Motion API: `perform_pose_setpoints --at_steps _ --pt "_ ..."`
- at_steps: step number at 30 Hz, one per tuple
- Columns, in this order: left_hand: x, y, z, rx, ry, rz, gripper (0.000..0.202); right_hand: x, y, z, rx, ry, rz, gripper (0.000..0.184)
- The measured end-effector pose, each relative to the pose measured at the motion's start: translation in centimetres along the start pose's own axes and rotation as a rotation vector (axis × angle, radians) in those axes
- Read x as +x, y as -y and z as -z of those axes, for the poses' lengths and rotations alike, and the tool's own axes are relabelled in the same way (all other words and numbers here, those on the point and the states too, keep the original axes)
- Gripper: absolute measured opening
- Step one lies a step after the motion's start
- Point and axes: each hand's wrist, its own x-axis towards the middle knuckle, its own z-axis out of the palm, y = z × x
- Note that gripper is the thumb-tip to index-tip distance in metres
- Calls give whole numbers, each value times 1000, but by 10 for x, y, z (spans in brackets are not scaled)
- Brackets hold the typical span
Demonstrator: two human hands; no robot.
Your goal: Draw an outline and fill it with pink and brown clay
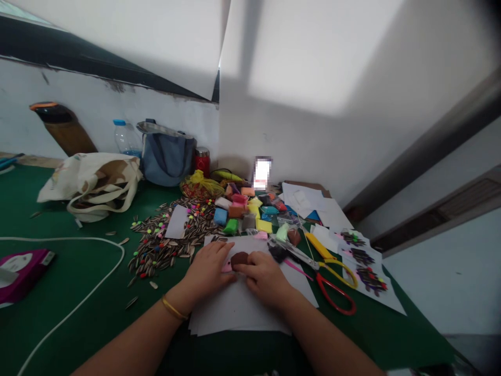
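A flattened brown piece of modelling clay [239,259] lies on a stack of white paper [235,313], with a small pink clay piece [226,267] bearing a dark dot at its left end. My left hand [209,265] rests on the paper left of the clay, fingers stretched out and thumb apart, beside the pink piece. My right hand [265,275] has its fingers curled in at the brown clay's right edge, thumb and forefinger against it; its fingertips are partly hidden.
Sunflower seeds with coloured beads [160,250] spread to the left. Packs of coloured clay [248,222] sit behind the paper. Scissors [317,266] lie on the right, near paper sheets with seed-covered shapes [362,256]. A white cable [78,308] crosses the green table [117,334].
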Motion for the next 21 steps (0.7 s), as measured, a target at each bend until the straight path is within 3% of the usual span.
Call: perform_pose_setpoints --at_steps 6,21 --pt "0 2 -3 5 3 -1 75 -1 -2 1 -33 17 46 31" --pt "1 1 -1 9 5 0 74 0 2 0 -35 60 29 46"
